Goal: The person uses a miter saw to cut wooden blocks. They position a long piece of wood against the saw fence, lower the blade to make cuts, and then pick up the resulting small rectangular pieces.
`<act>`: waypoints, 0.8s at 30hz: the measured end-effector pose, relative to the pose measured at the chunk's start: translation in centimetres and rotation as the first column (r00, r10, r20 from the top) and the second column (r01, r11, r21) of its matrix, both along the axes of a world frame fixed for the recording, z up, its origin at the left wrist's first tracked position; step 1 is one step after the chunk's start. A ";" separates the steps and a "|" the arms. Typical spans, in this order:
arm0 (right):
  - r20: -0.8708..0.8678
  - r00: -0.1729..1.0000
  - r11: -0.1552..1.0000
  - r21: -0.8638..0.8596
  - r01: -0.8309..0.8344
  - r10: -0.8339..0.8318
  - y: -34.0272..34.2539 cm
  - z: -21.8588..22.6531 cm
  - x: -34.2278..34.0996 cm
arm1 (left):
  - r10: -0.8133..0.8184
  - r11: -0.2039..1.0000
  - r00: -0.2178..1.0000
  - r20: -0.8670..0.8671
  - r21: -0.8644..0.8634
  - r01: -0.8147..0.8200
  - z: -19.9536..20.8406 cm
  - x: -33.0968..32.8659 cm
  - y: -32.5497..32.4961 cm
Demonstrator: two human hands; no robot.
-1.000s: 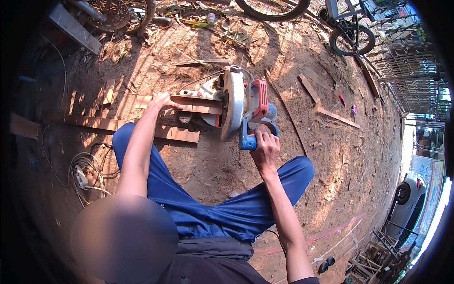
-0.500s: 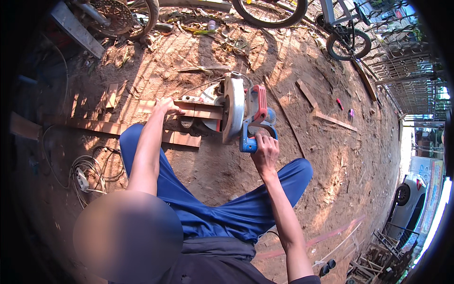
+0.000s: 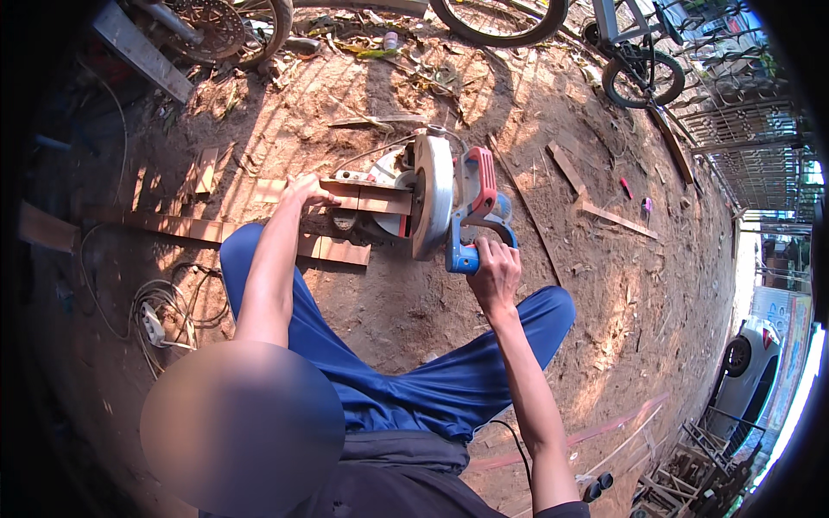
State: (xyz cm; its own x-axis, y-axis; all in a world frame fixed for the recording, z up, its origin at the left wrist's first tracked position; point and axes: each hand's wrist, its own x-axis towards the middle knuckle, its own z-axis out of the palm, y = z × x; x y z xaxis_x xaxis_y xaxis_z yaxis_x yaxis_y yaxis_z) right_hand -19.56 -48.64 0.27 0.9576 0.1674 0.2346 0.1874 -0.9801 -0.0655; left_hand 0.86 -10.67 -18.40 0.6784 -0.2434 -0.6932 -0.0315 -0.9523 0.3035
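Barely shifted, the board (image 3: pixel 385 201) runs left-right, toward the saw (image 3: pixel 433 194).

Bare dirt (image 3: pixel 397 324) btwn my legs (image 3: pixel 341 375) left room to pass. The saw (image 3: pixel 433 194) blocked the straight path btwn L hand (image 3: pixel 304 192) & R hand (image 3: pixel 495 274); farther R, a thin strip (image 3: pixel 526 205) lay across.

Brown dirt ground (image 3: pixel 617 289); on it: power saw (image 3: pixel 434 194), wooden strips (image 3: pixel 345 251), white power strip (image 3: pixel 153 325), leaf litter (image 3: pixel 436 76).
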 end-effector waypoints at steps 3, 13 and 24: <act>0.046 0.996 0.989 0.126 -0.081 0.075 4.8 0.1 1.8 | 0.256 0.967 0.966 0.025 -0.006 -0.256 -6.0 1.0 13.0; 0.055 0.998 0.997 0.070 -0.035 0.032 2.8 -1.2 0.3 | 0.167 0.986 0.986 -0.008 0.004 -0.167 3.5 -0.7 4.4; 0.018 0.999 0.997 0.075 -0.032 0.031 3.4 -3.0 -0.3 | 0.173 0.985 0.985 0.027 -0.012 -0.172 0.5 -0.7 6.8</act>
State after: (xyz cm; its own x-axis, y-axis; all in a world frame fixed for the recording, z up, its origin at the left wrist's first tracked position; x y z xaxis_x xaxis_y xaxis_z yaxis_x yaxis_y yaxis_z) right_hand -19.85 -45.26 -2.68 0.9479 0.1791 0.2634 0.2201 -0.9661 -0.1351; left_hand 0.21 -3.87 -17.90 0.7300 -0.1272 -0.6715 0.1244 -0.9413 0.3137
